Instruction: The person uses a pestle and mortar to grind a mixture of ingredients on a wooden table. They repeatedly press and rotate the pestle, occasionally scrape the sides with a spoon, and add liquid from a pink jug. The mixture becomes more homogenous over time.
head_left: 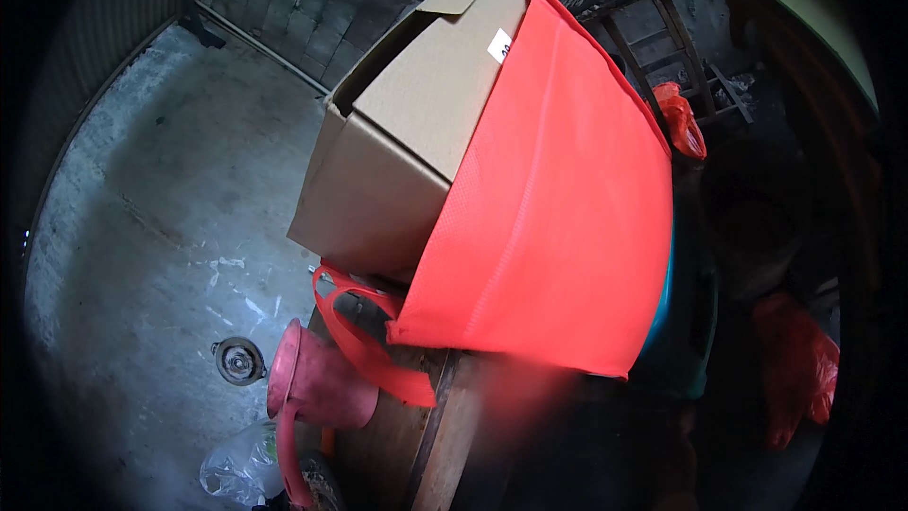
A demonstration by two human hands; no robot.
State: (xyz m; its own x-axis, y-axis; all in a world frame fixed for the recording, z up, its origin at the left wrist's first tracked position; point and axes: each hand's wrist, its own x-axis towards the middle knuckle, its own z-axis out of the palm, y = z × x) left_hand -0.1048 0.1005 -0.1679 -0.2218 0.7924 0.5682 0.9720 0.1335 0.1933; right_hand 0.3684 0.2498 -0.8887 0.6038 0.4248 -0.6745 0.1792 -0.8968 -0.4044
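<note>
Neither of my hands shows. A large red fabric bag (558,199) fills the middle of the view, lying tilted. From its left side a brown cardboard box (416,85) sticks out, with a flap partly raised and a dark gap under it. A red strap handle (364,350) hangs in a loop below the box. Under the bag's lower edge is a blurred reddish smear that I cannot make out.
A pink plastic vessel with a long handle (326,378) is beside a wooden board (449,445). Nearby are a clear plastic bag (238,464) and a round drain (238,361). Right of the red bag: a teal container (676,350), red plastic bags (804,369) and a wooden frame (676,38).
</note>
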